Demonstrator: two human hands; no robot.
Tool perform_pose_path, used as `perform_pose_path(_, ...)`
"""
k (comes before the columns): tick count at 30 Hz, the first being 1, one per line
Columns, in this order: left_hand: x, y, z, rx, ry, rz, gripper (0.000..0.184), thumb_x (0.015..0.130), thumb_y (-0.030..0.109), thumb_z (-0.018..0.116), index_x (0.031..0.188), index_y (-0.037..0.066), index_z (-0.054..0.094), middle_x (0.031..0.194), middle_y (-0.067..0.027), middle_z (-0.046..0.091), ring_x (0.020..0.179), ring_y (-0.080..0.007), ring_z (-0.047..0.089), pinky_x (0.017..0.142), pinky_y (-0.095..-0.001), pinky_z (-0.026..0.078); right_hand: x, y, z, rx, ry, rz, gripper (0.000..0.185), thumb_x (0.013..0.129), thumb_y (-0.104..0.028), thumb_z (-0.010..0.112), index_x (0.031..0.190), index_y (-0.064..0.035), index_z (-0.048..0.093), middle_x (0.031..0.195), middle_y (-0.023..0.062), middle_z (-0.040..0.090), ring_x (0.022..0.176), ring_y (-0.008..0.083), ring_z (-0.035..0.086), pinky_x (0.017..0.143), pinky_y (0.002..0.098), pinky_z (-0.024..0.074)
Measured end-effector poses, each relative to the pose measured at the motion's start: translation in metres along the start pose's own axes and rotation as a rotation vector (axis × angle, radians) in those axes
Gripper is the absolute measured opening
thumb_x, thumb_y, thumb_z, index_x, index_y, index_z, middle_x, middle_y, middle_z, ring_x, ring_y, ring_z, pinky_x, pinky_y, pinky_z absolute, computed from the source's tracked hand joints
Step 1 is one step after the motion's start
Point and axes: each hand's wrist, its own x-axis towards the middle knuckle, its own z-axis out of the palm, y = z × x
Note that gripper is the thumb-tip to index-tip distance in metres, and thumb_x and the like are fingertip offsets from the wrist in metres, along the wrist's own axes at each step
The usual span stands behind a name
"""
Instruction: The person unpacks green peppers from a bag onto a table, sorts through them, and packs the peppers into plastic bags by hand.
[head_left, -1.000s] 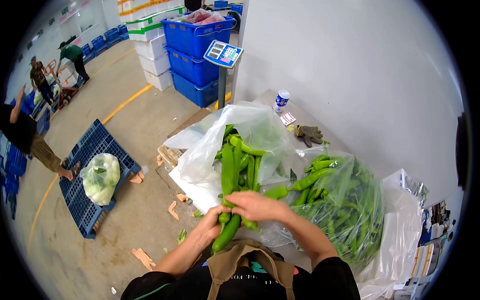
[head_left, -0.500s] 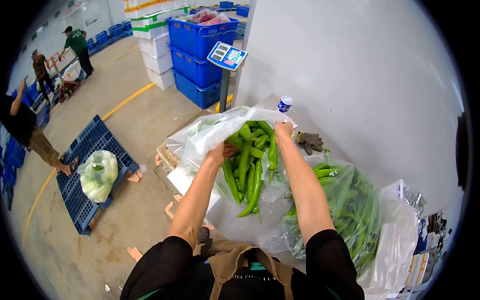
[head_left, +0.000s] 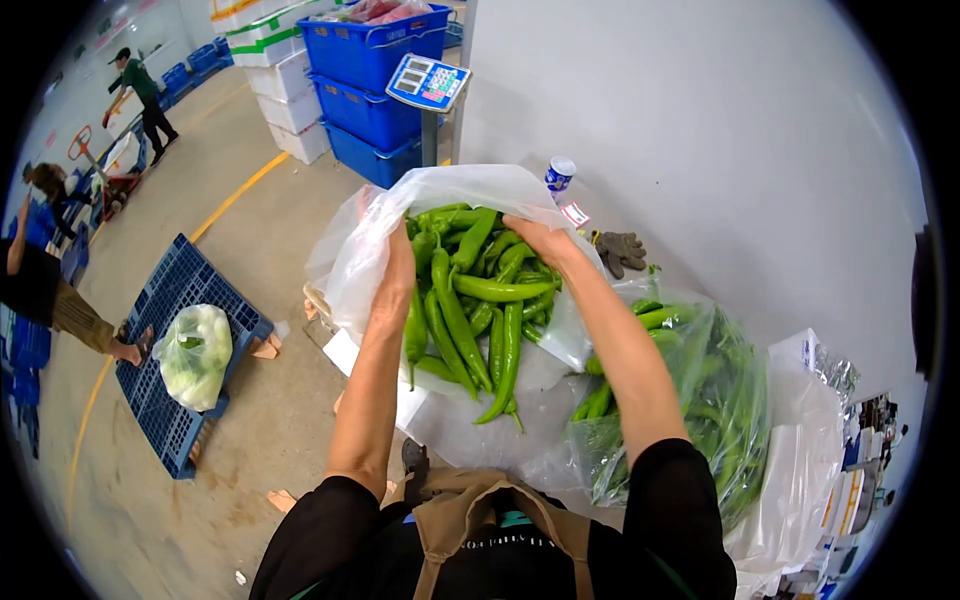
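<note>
A clear plastic bag point(head_left: 345, 255) lies wide-mouthed in front of me, with many long green peppers point(head_left: 480, 300) inside and spilling out at its near side. My left hand point(head_left: 396, 262) is at the bag's left side, gripping the plastic, its fingers partly hidden by the film. Inside the right side of the mouth is my right hand point(head_left: 540, 238). Its fingers stretch toward the peppers at the back, and their tips are partly hidden. To the right, a second clear bag point(head_left: 700, 400) of green peppers rests beside my right forearm.
A scale display point(head_left: 428, 82) stands behind the bag, before stacked blue crates point(head_left: 375, 100) and white boxes point(head_left: 290, 100). A can point(head_left: 560, 173) and a dark glove point(head_left: 620, 250) lie near the wall. Left, a blue pallet point(head_left: 160, 400) carries a bagged pale vegetable point(head_left: 195, 365). Several people are beyond.
My right hand has left the bag's rim and moved in among the peppers. My left hand has shifted left and up to the bag's side. The mouth is wider, showing more peppers.
</note>
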Motion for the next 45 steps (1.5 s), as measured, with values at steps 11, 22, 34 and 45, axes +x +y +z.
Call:
perform_pose_path(11, -0.018, 0.057, 0.007, -0.209, 0.026, -0.142, 0.062, 0.096, 0.047, 0.041, 0.122, -0.009, 0.051, 0.115, -0.0167, 0.058, 0.103, -0.0239, 0.057, 0.094, -0.0338, 0.041, -0.238, -0.042, -0.118, -0.316, -1.012, 0.737, 0.027, 0.091, -0.018, 0.056, 0.104, 0.0044, 0.062, 0.087, 0.0070, 0.068, 0.081, 0.0136, 0.064, 0.076, 0.0281, 0.0509)
perform_pose_path(22, -0.066, 0.133, 0.024, -0.453, -0.298, -0.209, 0.052, 0.100, 0.034, 0.034, 0.122, -0.011, 0.046, 0.118, -0.0205, 0.057, 0.113, -0.0270, 0.053, 0.101, -0.0359, 0.037, -0.241, -0.015, -0.158, -1.282, -0.327, 0.007, 0.063, 0.065, -0.012, 0.073, 0.123, -0.0018, 0.050, 0.118, 0.0217, 0.054, 0.118, 0.0309, 0.049, 0.093, 0.0423, 0.0445)
perform_pose_path(34, -0.061, 0.116, 0.004, -0.277, -0.361, -0.119, 0.045, 0.094, 0.027, 0.054, 0.118, -0.010, 0.051, 0.117, -0.0159, 0.057, 0.107, -0.0202, 0.053, 0.094, -0.0305, 0.040, -0.195, 0.001, -0.164, -1.806, -1.210, -0.274, 0.093, 0.064, -0.025, 0.078, 0.140, -0.0329, 0.026, 0.135, 0.0132, 0.039, 0.121, 0.0367, 0.042, 0.096, 0.0571, 0.0334)
perform_pose_path(45, -0.076, 0.105, 0.004, -0.182, -0.379, -0.287, 0.056, 0.089, 0.024, 0.060, 0.124, -0.015, 0.042, 0.121, -0.0243, 0.053, 0.112, -0.0285, 0.054, 0.095, -0.0358, 0.042, -0.194, 0.032, -0.161, -1.500, -0.904, -0.293, 0.060, 0.057, -0.009, 0.074, 0.111, -0.0199, 0.052, 0.098, 0.0077, 0.052, 0.097, 0.0304, 0.053, 0.084, 0.0442, 0.0422)
